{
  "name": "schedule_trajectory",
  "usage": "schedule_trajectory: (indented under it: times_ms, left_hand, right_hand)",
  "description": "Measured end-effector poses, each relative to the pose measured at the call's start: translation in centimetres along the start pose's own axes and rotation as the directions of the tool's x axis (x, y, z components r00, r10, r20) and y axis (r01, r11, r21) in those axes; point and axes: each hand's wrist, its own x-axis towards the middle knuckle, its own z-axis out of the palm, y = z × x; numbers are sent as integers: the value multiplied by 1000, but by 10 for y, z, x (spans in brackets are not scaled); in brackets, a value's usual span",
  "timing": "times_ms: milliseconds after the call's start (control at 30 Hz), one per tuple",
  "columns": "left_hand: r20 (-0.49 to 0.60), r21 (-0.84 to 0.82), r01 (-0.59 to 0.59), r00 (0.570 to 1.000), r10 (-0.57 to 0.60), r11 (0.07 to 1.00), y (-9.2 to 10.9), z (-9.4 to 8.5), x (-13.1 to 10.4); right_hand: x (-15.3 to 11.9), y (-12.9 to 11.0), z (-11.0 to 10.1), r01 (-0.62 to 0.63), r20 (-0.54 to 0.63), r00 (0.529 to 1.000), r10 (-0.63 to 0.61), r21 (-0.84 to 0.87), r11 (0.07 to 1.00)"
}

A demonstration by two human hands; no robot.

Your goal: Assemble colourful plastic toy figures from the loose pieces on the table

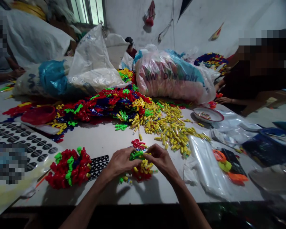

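My left hand (122, 159) is closed round a small green plastic toy piece (136, 155) above the front middle of the table. Against the right end of that piece, my right hand (158, 157) pinches with thumb and fingertips; a bit of yellow shows there, too small to make out. Under and around both hands lie red toy pieces (138, 144) and yellow ones (146, 167). To the left sits a bundle of red and green toy pieces (70, 167), beside a black perforated strip (99, 167).
Behind my hands is a heap of coloured toy pieces (105, 106), with small yellow tubes (173, 127) spilling rightward. Large stuffed bags (173, 74) stand behind. Clear plastic sleeves (208, 168) and a bowl (208, 115) lie right, a sticker sheet (38, 140) left. Other people sit around the table.
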Motion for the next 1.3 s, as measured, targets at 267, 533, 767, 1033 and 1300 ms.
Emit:
schedule_trajectory:
  times_ms: [267, 533, 767, 1033, 1300]
  left_hand:
    - [-465, 381, 290, 881, -89, 878, -30, -26, 107]
    - [-532, 130, 267, 832, -160, 955, -48, -12, 114]
    - [-453, -590, -79, 856, -248, 803, -11, 1, 47]
    - [-111, -965, -42, 959, -260, 258, 16, 26, -4]
    - [-80, -983, -19, 939, -335, 181, 9, 35, -7]
  right_hand:
    - [114, 22, 14, -139, -121, 990, 74, -715, 685]
    - [122, 27, 18, -207, -188, 975, 116, -591, 780]
    - [34, 5, 0, -45, -244, 960, 136, 344, 938]
    - [-22, 2, 32, -115, -87, 963, 254, 721, 683]
    - [-30, 6, 37, -172, 7, 964, 266, 779, 602]
